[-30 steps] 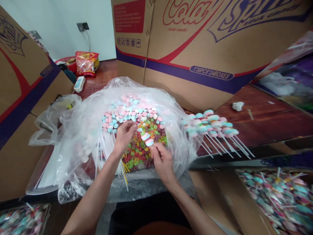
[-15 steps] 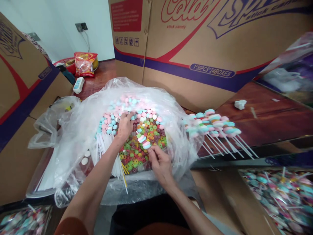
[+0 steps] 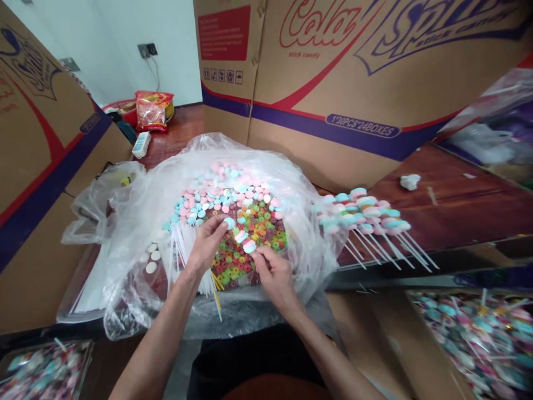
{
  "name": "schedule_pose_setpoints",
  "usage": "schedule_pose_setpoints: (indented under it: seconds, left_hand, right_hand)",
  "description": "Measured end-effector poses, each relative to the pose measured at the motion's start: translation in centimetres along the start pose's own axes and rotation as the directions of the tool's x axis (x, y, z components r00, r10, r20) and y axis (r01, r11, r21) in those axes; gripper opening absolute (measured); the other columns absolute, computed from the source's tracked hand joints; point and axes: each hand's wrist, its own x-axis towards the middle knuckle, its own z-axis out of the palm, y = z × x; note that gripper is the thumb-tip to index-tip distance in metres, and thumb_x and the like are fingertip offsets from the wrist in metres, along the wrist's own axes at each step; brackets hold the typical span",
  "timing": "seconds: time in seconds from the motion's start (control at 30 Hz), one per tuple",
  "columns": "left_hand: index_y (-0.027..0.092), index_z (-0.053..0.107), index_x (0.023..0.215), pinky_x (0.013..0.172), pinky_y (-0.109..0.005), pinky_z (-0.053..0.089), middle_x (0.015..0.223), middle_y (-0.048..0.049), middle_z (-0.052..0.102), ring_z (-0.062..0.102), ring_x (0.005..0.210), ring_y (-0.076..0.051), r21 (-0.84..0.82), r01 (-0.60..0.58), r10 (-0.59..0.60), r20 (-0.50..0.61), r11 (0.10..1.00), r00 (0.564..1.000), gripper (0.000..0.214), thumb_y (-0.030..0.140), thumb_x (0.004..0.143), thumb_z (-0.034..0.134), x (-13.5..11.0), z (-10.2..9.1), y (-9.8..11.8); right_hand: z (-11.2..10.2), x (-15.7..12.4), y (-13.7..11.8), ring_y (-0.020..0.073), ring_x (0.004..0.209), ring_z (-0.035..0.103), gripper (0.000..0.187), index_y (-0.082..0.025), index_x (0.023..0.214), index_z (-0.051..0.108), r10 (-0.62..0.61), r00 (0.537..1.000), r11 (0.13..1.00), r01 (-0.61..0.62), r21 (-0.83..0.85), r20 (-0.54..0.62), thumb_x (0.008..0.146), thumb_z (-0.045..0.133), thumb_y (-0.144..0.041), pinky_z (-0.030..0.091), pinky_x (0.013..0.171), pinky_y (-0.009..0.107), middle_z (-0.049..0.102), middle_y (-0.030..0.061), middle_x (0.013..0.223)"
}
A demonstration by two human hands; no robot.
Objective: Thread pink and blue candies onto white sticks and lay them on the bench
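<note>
A clear plastic bag [image 3: 137, 222] lies open in front of me, holding pastel disc candies [image 3: 216, 197], small coloured ring candies [image 3: 254, 222] and a bundle of white sticks [image 3: 187, 250]. My left hand [image 3: 206, 244] pinches a light blue disc candy [image 3: 229, 223] at its fingertips. My right hand [image 3: 272, 272] pinches the lower end of a candy stick [image 3: 245, 241] with several discs threaded on it. The blue candy sits just beside the stick's upper end.
Finished candy sticks [image 3: 366, 214] lie in a row on the brown table [image 3: 458, 200] to the right. Large printed cardboard boxes [image 3: 353, 72] stand behind and at the left. Boxes of wrapped lollipops [image 3: 478, 333] lie at bottom right and bottom left. A snack bag [image 3: 152, 108] rests far back.
My left hand came back from the pastel candy pile with a blue disc candy and brought it to the tip of the stick in my right hand.
</note>
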Motion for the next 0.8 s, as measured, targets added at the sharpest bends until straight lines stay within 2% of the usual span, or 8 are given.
schedule_pose_setpoints:
  seconds: [0.13,0.23,0.33,0.43,0.53,0.67,0.8]
  left_hand:
    - [0.018,0.068,0.090,0.064,-0.022,0.048,0.078,0.0012,0.064,0.056,0.065,-0.009,0.036,-0.085,0.086,-0.020,0.996,0.996,0.031,0.042,0.074,0.079,-0.3,0.4,-0.4]
    - [0.019,0.068,0.093,0.067,-0.022,0.048,0.084,0.0003,0.067,0.059,0.072,-0.010,0.036,-0.128,0.128,-0.012,0.991,0.992,0.030,0.039,0.074,0.080,-0.6,0.4,-0.6]
    - [0.020,0.071,0.100,0.077,-0.024,0.050,0.093,-0.0014,0.070,0.063,0.084,-0.013,-0.006,-0.123,0.123,0.019,0.992,0.992,0.035,0.035,0.071,0.083,-0.9,0.1,-0.5]
    - [0.020,0.073,0.101,0.080,-0.026,0.052,0.096,-0.0024,0.072,0.064,0.087,-0.014,-0.030,-0.092,0.092,0.019,0.995,0.996,0.039,0.032,0.067,0.087,-1.3,-0.5,-0.5]
    - [0.020,0.072,0.100,0.077,-0.026,0.052,0.094,-0.0021,0.073,0.065,0.083,-0.014,-0.007,-0.103,0.103,-0.006,0.995,0.995,0.036,0.032,0.069,0.085,-1.4,-0.9,-0.6]
    - [0.019,0.072,0.099,0.067,-0.024,0.051,0.082,-0.0007,0.072,0.062,0.068,-0.011,0.090,-0.116,0.124,-0.077,0.989,0.989,0.031,0.036,0.074,0.080,-1.4,-1.0,-0.8]
    - [0.017,0.074,0.099,0.073,-0.026,0.052,0.088,-0.0030,0.075,0.065,0.076,-0.014,0.163,-0.157,0.181,-0.150,0.974,0.972,0.030,0.034,0.074,0.078,-1.4,-0.6,-1.2]
  right_hand:
    - [0.1,-0.2,0.2,0.0119,0.054,0.041,0.025,-0.020,0.082,0.061,-0.027,1.000,0.999,0.027,-0.022,0.003,0.099,0.049,-0.033,0.034,0.051,0.022,0.045,-0.0041,0.061]
    - [0.1,-0.2,0.3,0.0117,0.055,0.042,0.025,-0.020,0.082,0.061,-0.029,1.000,0.999,0.029,-0.020,0.002,0.099,0.049,-0.033,0.034,0.052,0.022,0.046,-0.0038,0.062]
    - [0.1,-0.2,0.2,0.0120,0.056,0.043,0.024,-0.020,0.082,0.061,-0.030,1.000,0.999,0.030,-0.022,0.009,0.099,0.049,-0.032,0.034,0.052,0.022,0.047,-0.0034,0.062]
    - [0.0,-0.2,0.2,0.0120,0.056,0.044,0.023,-0.020,0.083,0.061,-0.041,0.999,0.999,0.041,-0.023,0.013,0.099,0.049,-0.032,0.034,0.052,0.022,0.048,-0.0032,0.063]
    - [0.0,-0.2,0.1,0.0117,0.055,0.044,0.023,-0.019,0.083,0.061,-0.058,0.998,0.998,0.059,-0.024,0.013,0.099,0.050,-0.031,0.034,0.053,0.023,0.049,-0.0031,0.063]
    - [-0.1,-0.3,0.0,0.0110,0.055,0.044,0.023,-0.018,0.081,0.061,-0.102,0.994,0.994,0.103,-0.042,0.027,0.099,0.051,-0.029,0.033,0.054,0.023,0.049,-0.0036,0.063]
    - [-0.2,-0.2,-0.2,0.0100,0.053,0.043,0.022,-0.018,0.081,0.061,-0.129,0.991,0.989,0.131,-0.062,0.034,0.098,0.052,-0.027,0.032,0.055,0.023,0.047,-0.0046,0.061]
